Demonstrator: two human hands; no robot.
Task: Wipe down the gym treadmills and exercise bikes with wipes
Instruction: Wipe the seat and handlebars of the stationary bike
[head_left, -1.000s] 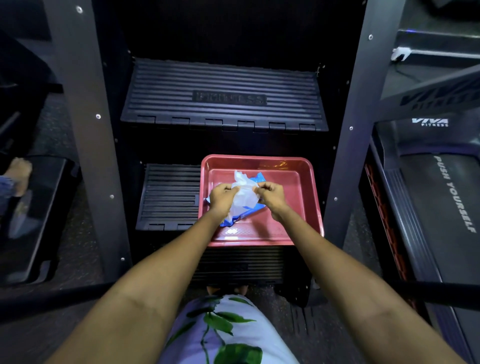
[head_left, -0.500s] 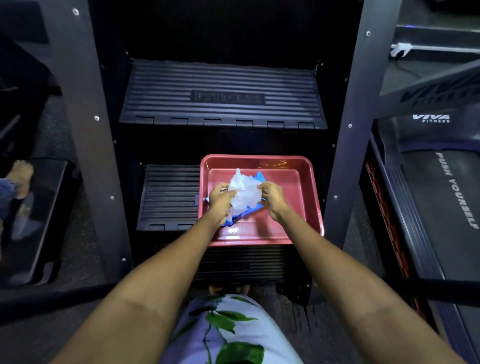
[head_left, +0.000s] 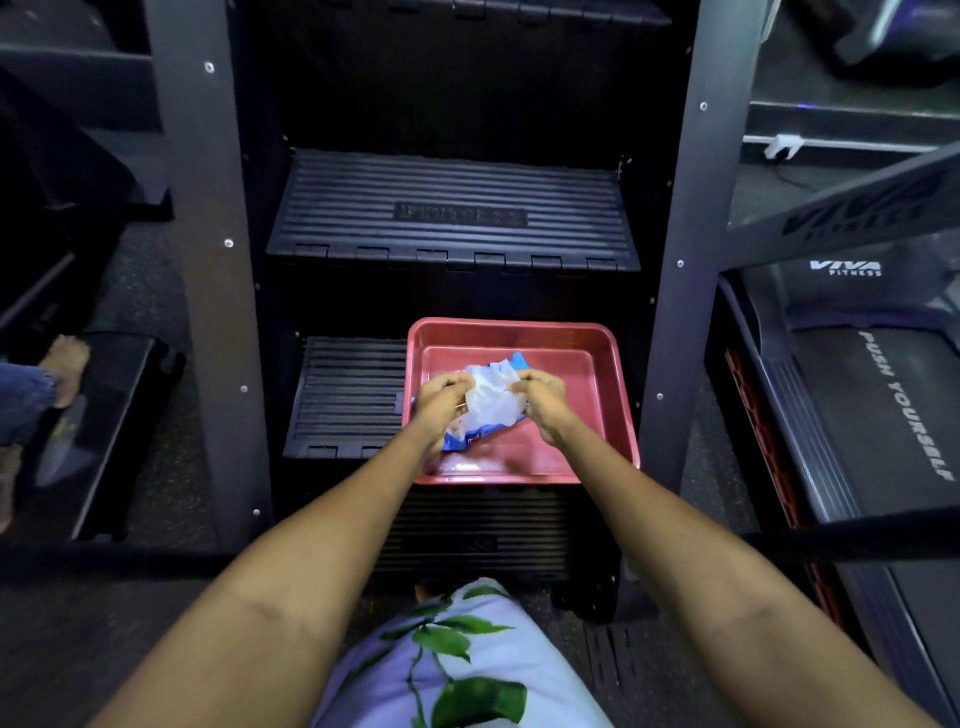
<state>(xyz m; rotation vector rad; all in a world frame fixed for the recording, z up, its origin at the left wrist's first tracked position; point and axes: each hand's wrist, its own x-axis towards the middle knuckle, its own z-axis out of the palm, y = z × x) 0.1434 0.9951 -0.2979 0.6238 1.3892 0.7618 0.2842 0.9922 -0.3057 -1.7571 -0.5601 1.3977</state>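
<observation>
A white wipe (head_left: 491, 397) is stretched between my two hands above a red plastic tray (head_left: 602, 358). My left hand (head_left: 441, 397) pinches its left edge and my right hand (head_left: 543, 397) pinches its right edge. Under the wipe lies a blue wipes packet (head_left: 467, 439), mostly hidden by the wipe and my left hand. The tray rests on a low black ribbed step (head_left: 348, 395) of a stair-climbing machine.
A higher black step (head_left: 452, 213) marked FITNESS rises behind the tray, between two grey uprights (head_left: 202, 260) (head_left: 685, 260). A treadmill belt (head_left: 893, 415) reading PUSH YOURSELF runs at right. Another person's foot (head_left: 65, 364) rests on a black platform at left. My knee (head_left: 462, 660) is below.
My hands have spread the wipe a little wider and lower over the packet. The camera has tilted, so the tray sits lower in view.
</observation>
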